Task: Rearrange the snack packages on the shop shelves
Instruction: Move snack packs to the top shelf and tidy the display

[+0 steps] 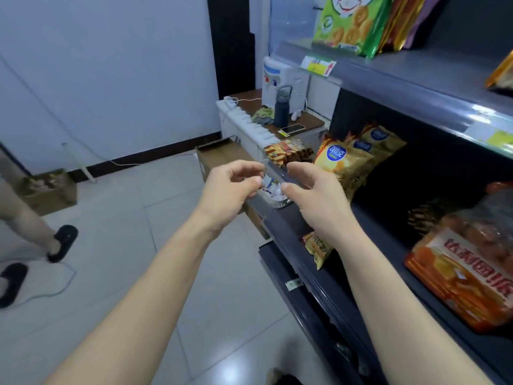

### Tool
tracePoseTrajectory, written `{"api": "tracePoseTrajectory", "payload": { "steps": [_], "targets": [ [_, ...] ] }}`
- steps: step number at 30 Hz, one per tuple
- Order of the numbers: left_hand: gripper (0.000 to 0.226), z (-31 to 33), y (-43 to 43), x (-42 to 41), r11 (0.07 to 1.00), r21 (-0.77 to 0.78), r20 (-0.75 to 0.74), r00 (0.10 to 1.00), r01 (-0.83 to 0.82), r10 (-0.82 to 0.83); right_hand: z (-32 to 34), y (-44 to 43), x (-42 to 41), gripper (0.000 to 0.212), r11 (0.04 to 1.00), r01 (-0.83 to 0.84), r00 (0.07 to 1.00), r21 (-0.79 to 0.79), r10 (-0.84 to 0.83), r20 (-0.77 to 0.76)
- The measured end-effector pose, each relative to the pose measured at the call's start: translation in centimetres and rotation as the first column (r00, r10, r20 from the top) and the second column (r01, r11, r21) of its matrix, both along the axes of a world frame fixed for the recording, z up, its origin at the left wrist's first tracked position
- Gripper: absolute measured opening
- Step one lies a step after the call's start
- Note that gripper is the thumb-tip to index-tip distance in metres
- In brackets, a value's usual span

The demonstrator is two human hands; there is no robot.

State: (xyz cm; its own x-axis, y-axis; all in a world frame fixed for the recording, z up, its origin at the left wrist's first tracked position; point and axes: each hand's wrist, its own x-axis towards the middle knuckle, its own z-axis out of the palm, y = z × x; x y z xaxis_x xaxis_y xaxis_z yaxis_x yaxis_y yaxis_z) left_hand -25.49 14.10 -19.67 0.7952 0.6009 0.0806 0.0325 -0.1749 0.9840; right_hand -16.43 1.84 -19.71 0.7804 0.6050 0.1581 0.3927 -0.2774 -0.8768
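A small white plastic basket [273, 200] of little wrapped items sits at the left end of the dark middle shelf [302, 240]. My left hand [230, 190] curls its fingers and thumb at the basket's left side. My right hand [313, 195] pinches the basket's right rim between thumb and fingers. Behind the basket lie a red and yellow snack pack [288, 151] and yellow chip bags [341, 159]. An orange bread package [472, 273] lies further right on the same shelf. A green cookie bag [349, 23] stands on the upper shelf.
A small orange packet [317, 247] shows on the shelf below. Beyond the shelf stands a low cabinet with a water dispenser [283, 81] and a dark bottle [281, 107]. Cardboard boxes [219, 154] sit on the tiled floor. A person's legs in black slippers [61, 243] are at the left.
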Motion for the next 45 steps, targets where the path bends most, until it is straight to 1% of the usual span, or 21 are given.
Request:
{"api": "tracePoseTrajectory", "payload": {
  "steps": [6,10,12,17,21,26,31,37,40,42,45],
  "targets": [
    [0.024,-0.8,4.4,5.9,1.000,-0.014,-0.029,1.000,-0.005,0.004,-0.9,3.9,6.2,0.042,0.998,0.022,0.999,-0.063,-0.025,-0.040],
    [0.025,-1.6,7.8,9.1,0.999,-0.023,-0.061,0.998,0.022,-0.024,-1.7,6.8,8.8,0.041,0.996,0.051,0.996,-0.068,-0.056,-0.070],
    [0.025,-1.9,9.9,10.8,0.999,-0.023,-0.069,0.996,0.048,-0.049,-2.0,8.5,10.1,0.043,0.994,0.091,0.991,-0.060,-0.096,-0.098],
    [0.023,-2.5,15.4,14.8,0.985,-0.012,-0.106,0.979,0.174,-0.175,-3.2,12.8,12.9,0.042,0.966,0.237,0.968,-0.099,-0.244,-0.064],
    [0.022,-2.7,20.6,17.3,0.959,0.023,-0.159,0.949,0.281,-0.274,-3.9,16.8,13.8,0.043,0.923,0.367,0.922,-0.114,-0.377,-0.091],
    [0.021,-3.1,25.2,20.9,0.908,0.070,-0.208,0.896,0.413,-0.392,-4.8,20.4,14.4,0.043,0.862,0.480,0.858,-0.160,-0.500,-0.117],
    [0.025,-4.3,26.7,24.6,0.847,0.097,-0.243,0.838,0.523,-0.489,-5.9,22.0,16.2,0.042,0.797,0.565,0.791,-0.214,-0.597,-0.132],
    [0.025,-6.3,26.5,30.3,0.830,0.045,-0.305,0.799,0.556,-0.519,-7.6,22.5,20.9,0.045,0.744,0.614,0.726,-0.263,-0.663,-0.181],
    [0.028,-7.5,25.9,33.1,0.826,0.016,-0.373,0.770,0.563,-0.518,-8.9,22.7,23.4,0.049,0.736,0.618,0.698,-0.278,-0.676,-0.237],
    [0.032,-8.3,25.6,34.9,0.826,0.024,-0.430,0.752,0.563,-0.500,-9.6,23.0,24.8,0.054,0.733,0.609,0.673,-0.301,-0.679,-0.292],
    [0.047,-9.6,25.2,37.2,0.809,0.050,-0.546,0.694,0.586,-0.469,-10.5,23.3,26.8,0.058,0.731,0.594,0.620,-0.337,-0.682,-0.387]
  ]
}}
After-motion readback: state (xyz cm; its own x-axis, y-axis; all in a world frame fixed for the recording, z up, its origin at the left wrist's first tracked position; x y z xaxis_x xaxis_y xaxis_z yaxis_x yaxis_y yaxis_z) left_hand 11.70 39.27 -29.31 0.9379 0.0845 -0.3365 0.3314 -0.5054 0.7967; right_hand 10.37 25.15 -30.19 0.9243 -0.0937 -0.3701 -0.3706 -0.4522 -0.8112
